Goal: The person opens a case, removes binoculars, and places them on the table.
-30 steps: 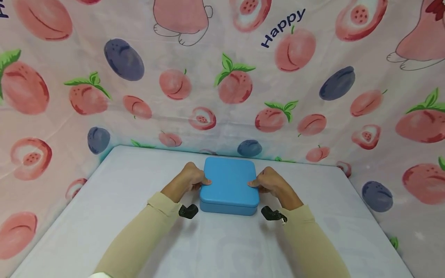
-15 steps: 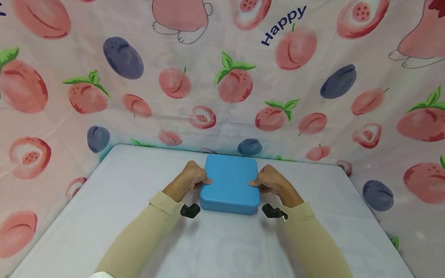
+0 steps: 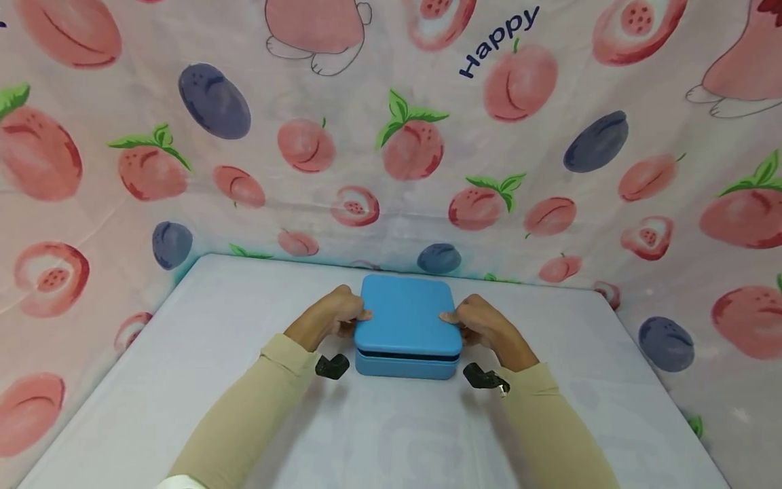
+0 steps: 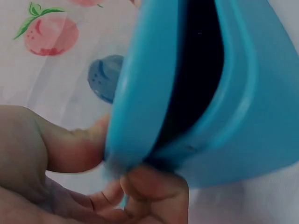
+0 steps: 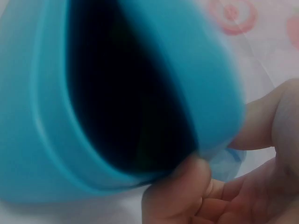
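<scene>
In the head view a square blue box (image 3: 406, 369) stands on the white-covered table, its blue lid (image 3: 406, 314) raised off the front rim. My left hand (image 3: 338, 314) pinches the lid's left edge, thumb on top and fingers curled beneath. On the opposite edge my right hand (image 3: 481, 322) grips the same way. Both wrist views show a wide dark gap between the lid (image 4: 140, 88) and the box wall (image 5: 23, 154). The box's inside is too dark to make out.
Black wrist-worn devices (image 3: 332, 367) hang below each forearm, close to the box's front corners. A fruit-printed cloth (image 3: 360, 136) rises behind the table (image 3: 391, 435) and along both sides, near the box's back.
The lid sat down on the box a second ago. Now its front edge has come up and a dark gap shows, while both hands keep their hold on the lid's sides.
</scene>
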A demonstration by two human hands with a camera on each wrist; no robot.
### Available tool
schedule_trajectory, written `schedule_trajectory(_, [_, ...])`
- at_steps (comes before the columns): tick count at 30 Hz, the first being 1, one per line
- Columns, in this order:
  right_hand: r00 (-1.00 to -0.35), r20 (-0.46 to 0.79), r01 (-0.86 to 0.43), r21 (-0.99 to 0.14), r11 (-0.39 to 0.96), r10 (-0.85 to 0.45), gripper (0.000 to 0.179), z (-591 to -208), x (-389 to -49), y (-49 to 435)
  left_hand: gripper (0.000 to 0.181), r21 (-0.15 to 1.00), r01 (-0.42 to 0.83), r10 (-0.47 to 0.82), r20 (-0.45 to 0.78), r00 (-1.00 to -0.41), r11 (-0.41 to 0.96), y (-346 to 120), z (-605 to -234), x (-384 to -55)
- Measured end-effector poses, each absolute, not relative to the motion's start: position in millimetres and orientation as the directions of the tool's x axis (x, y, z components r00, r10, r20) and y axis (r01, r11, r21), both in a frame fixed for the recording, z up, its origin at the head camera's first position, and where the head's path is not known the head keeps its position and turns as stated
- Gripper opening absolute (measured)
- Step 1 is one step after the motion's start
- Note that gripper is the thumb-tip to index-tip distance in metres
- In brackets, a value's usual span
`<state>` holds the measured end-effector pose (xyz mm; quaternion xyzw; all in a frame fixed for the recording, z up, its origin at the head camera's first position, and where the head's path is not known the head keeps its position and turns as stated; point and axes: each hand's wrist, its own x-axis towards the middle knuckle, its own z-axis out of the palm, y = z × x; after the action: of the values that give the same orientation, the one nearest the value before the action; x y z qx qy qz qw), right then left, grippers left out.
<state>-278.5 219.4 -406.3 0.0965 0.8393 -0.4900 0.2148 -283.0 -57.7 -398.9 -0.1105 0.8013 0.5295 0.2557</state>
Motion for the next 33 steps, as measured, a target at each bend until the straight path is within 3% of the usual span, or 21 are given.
schedule_trajectory(7, [-0.913, -0.406, 0.336, -0.785, 0.521, -0.022, 0.035, -398, -273, 217, 0.035, 0.809, -0.409, 0.107, -0.492, -0.864, 0.423, -61, -395, -280])
schedule_trajectory(15, [-0.942, -0.335, 0.285, -0.804, 0.521, -0.001, 0.029, -391, -269, 213, 0.037, 0.86, -0.366, 0.05, -0.409, -0.911, 0.357, -71, -385, -271])
schedule_trajectory(22, [-0.95, -0.311, 0.25, -0.829, 0.501, -0.04, 0.049, -380, -265, 210, 0.037, 0.903, -0.357, 0.099, -0.389, -0.916, 0.241, -87, -377, -269])
schedule_trajectory(33, [-0.97, -0.242, 0.204, -0.866, 0.456, -0.024, 0.052, -369, -256, 203, 0.037, 0.906, -0.358, 0.125, -0.391, -0.912, 0.224, -100, -368, -262])
